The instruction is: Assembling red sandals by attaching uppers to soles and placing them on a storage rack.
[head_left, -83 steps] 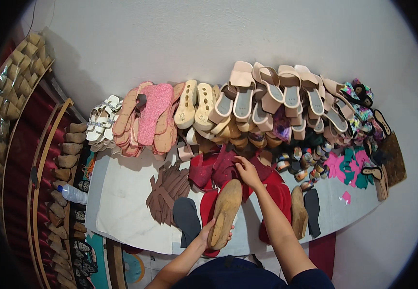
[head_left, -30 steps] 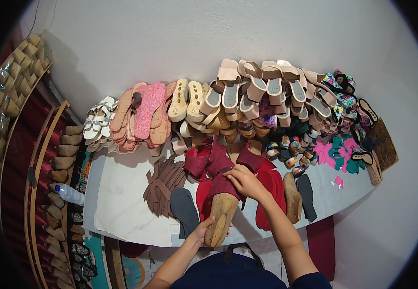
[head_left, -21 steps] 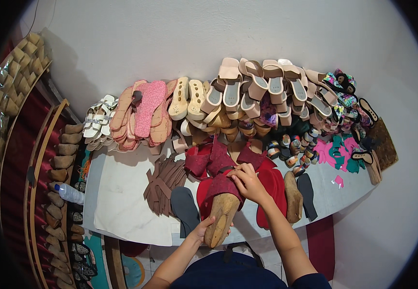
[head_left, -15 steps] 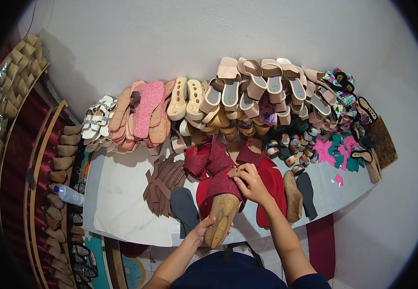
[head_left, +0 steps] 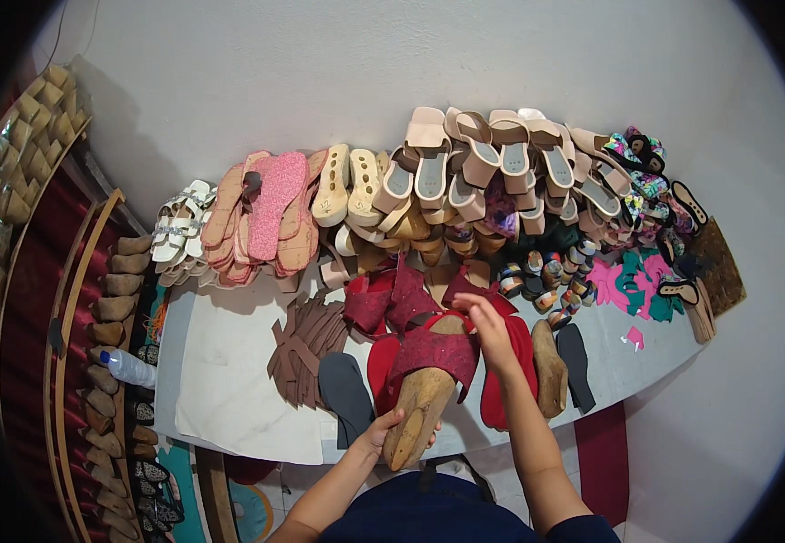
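My left hand [head_left: 383,433] is closed around the heel end of a wooden shoe last [head_left: 416,418], held tilted over the table's near edge. A maroon, speckled shoe upper [head_left: 433,355] wraps across the last, whose far tip shows beyond it. Just right of the upper, my right hand [head_left: 492,335] is raised with its fingers stretched out and nothing seen in them. Red soles [head_left: 515,376] lie under and beside that hand. More maroon uppers [head_left: 408,294] sit just beyond the last. A dark grey sole [head_left: 345,394] lies to the left of the last.
Brown strips [head_left: 306,348] are piled on the left of the table [head_left: 229,362]. A second wooden last [head_left: 551,369] and a grey sole [head_left: 575,366] lie at right. Beige heeled sandals [head_left: 433,172] and pink soles [head_left: 279,204] line the back. A bottle [head_left: 128,367] stands beside lasts at far left.
My right hand has come off the upper, moved slightly up and right, and its fingers have straightened. The upper lies spread wider to the right. My left hand still grips the last.
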The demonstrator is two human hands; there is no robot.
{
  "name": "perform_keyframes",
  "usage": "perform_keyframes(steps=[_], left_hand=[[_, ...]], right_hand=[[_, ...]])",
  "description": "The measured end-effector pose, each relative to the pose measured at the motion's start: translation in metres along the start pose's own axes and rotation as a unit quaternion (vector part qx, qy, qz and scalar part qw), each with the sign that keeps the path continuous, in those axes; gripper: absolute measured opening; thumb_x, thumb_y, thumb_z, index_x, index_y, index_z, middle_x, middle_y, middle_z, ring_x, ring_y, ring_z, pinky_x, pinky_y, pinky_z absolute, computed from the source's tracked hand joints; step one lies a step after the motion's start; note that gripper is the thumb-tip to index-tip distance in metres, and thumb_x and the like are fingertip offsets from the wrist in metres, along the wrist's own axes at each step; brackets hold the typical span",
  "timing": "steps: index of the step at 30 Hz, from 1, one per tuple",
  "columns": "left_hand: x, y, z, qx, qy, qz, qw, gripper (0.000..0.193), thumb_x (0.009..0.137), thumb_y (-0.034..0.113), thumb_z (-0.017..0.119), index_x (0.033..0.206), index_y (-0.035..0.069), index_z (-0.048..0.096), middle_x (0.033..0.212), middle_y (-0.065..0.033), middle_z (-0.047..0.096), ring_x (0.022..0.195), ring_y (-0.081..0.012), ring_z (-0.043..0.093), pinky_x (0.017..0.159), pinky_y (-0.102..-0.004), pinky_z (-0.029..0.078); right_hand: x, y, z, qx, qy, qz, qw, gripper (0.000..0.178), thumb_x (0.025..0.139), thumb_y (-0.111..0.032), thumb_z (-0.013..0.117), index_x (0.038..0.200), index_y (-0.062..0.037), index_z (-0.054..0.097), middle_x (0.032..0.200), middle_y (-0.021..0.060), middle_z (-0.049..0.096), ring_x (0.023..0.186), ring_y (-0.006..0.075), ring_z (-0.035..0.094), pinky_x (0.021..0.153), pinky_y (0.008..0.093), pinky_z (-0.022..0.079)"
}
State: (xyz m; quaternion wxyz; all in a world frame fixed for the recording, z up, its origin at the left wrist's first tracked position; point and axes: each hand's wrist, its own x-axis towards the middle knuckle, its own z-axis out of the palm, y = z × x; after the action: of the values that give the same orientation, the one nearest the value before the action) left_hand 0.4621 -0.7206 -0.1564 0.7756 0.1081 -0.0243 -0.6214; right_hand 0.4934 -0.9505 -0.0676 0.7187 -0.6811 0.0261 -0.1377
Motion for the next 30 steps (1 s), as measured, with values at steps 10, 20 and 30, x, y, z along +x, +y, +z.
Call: perform_keyframes(steps=[10, 20, 30], left_hand=[[0.001, -0.003, 0.012, -0.006, -0.014, -0.001, 1.0, 0.071, 0.073, 0.039, 0.063, 0.123, 0.001, 0.031, 0.102, -0.0193, 0.051, 0.087, -0.0269, 0.057, 0.073, -0.0337, 0.05], [0.004, 0.007, 0.031, 0.181, 0.048, 0.085, 0.979, 0.076, 0.071, 0.039, 0.064, 0.125, 0.0, 0.028, 0.102, -0.0229, 0.05, 0.087, -0.0292, 0.057, 0.076, -0.0364, 0.049], [0.004, -0.003, 0.014, 0.05, 0.004, 0.062, 0.997, 0.069, 0.073, 0.042, 0.061, 0.122, 0.001, 0.034, 0.104, -0.0205, 0.051, 0.087, -0.0272, 0.058, 0.071, -0.0342, 0.05]], right_hand=[[0.007, 0.021, -0.014, 0.184, -0.026, 0.012, 0.983, 0.04, 0.086, -0.035, 0.04, 0.111, -0.0053, 0.048, 0.105, 0.0093, 0.054, 0.1, 0.017, 0.048, 0.087, 0.0277, 0.035], [-0.037, 0.046, 0.006, 0.283, 0.031, 0.105, 0.953, 0.043, 0.091, -0.04, 0.032, 0.116, -0.0068, 0.04, 0.107, 0.0078, 0.051, 0.1, 0.0151, 0.048, 0.089, 0.03, 0.036], [-0.044, 0.042, 0.036, 0.201, 0.135, 0.065, 0.968, 0.04, 0.094, -0.036, 0.025, 0.105, -0.0036, 0.046, 0.098, 0.0046, 0.05, 0.092, 0.0106, 0.046, 0.085, 0.025, 0.035]])
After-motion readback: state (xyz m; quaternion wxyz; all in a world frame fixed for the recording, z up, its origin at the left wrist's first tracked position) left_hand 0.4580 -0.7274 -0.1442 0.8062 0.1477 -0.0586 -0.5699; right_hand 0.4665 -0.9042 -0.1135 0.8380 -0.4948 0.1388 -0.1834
